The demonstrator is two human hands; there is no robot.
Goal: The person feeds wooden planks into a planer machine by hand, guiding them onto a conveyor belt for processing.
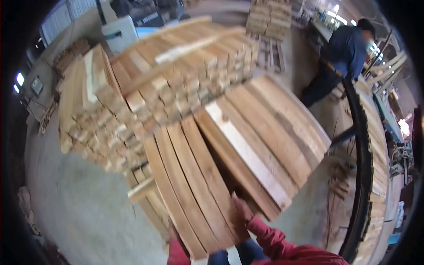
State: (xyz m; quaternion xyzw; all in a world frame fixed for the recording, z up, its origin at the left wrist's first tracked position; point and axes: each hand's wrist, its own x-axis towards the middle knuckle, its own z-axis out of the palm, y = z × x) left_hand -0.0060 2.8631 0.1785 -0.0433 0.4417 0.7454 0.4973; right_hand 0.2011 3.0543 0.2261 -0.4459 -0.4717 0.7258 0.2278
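Observation:
A row of several wooden boards [201,183] lies side by side in front of my body, with narrow gaps between them. My left hand [172,230] is at the near left edge of this row, its fingers largely hidden by the wood. Against the right edge presses my right hand [242,207], so the row is held between both hands. Just right of it, a second group of boards [260,137] forms a broad slanted surface, including one pale strip.
A large stack of wood pieces [176,95] stands ahead and left. Under the held boards is a wooden pallet [150,198]. A co-worker in dark clothes [342,57] leans beside a black-edged conveyor [363,163] on the right. More stacked wood [268,17] stands behind.

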